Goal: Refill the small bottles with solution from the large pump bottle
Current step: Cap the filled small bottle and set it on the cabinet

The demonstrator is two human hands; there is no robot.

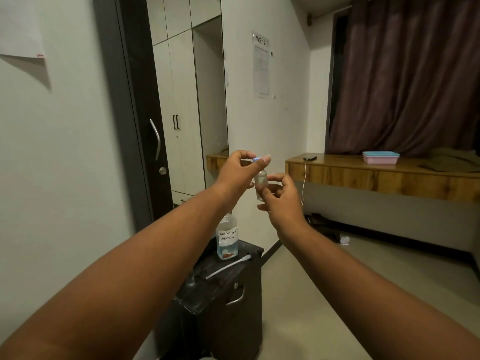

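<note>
A small clear bottle [260,181] is held upright in mid-air at the centre of the head view. My right hand [281,197] grips its body from the right and below. My left hand [240,168] pinches the blue cap [257,159] at the bottle's top between thumb and fingers. Below the hands, the large clear bottle [227,239] with a handwritten "contact lens solution" label stands on a black cabinet [233,294]. Its pump with a white tube [228,266] lies on the cabinet top beside it.
A dark door [140,126] and a mirror stand to the left. A wooden shelf [376,175] at the right carries a pink box with a blue lid [381,157] and a phone with a white cable [309,159]. A dark curtain hangs behind.
</note>
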